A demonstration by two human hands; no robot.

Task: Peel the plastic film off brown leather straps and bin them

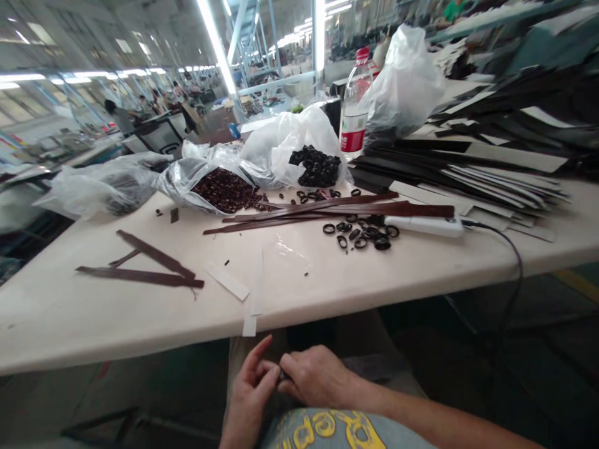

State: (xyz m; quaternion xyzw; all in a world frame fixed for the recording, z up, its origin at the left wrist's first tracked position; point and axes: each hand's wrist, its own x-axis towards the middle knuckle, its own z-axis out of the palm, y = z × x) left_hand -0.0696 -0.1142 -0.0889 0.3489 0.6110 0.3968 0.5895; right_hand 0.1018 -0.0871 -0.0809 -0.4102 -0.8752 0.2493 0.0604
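My left hand (pixel 255 390) is over my lap below the table's front edge, index finger raised, thumb and other fingers pinched together. Against its fingertips my right hand (pixel 316 377) is closed, with the fingers curled. A small dark piece shows between the two hands, too small to name. On the table (pixel 154 330) above them lie white paper strips (pixel 229 282), one hanging over the edge. Dark brown straps (pixel 152 254) rest to the left, and more brown straps (pixel 327 211) lie in a bundle across the middle. Beside these are several black rings (pixel 360 240).
A white corded tool (pixel 423 226) lies at the right of the straps. Behind stand an open bag of small brown pieces (pixel 224 190), a bag of black pieces (pixel 316 167) and a bottle (pixel 353 115). Stacked dark strips (pixel 468 168) cover the right side.
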